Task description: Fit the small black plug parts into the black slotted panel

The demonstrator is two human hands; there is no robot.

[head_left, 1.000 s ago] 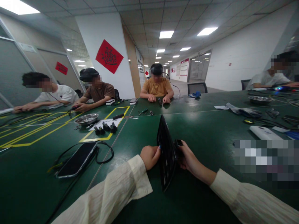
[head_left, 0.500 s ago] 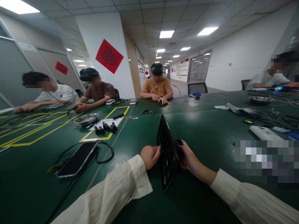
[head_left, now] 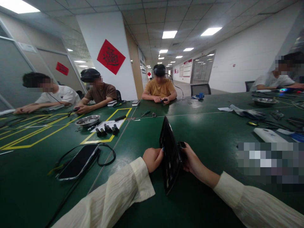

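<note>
A flat, glossy black panel stands on edge, tilted, in front of me, its thin side toward me. My left hand is closed against its left face. A small bluish spot shows at those fingertips, and whatever they pinch is too small to name. From the right, my right hand is wrapped round a dark block at the panel's back and steadies it. Some of its fingers are hidden behind the panel.
On the green table, a phone lies left among black cables. Beyond are several black cylindrical parts, a metal bowl and a screwdriver. A white device lies right. Several people sit around the table.
My hands and the black panel hold the same pose. Across the table, the person in the yellow shirt has raised their hands slightly with a small dark object.
</note>
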